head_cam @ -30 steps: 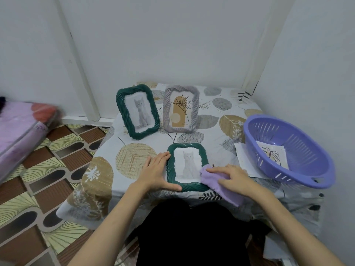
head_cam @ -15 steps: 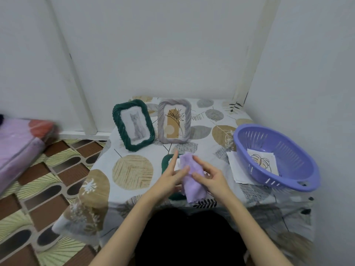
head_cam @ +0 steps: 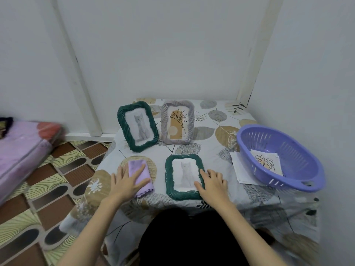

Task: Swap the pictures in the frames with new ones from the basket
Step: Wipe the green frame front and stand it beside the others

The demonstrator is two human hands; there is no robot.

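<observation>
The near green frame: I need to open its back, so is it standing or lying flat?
Lying flat, face up: the near green frame rests on the table, right hand on its edge.

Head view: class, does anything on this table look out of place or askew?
Yes. One green frame lies flat under the right hand while the other two stand upright. White papers lie outside, partly under the purple basket. The left hand presses a purple cloth.

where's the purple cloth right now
In the head view the purple cloth lies flat on the table's near left, under the left hand, just left of the flat green frame.
</observation>
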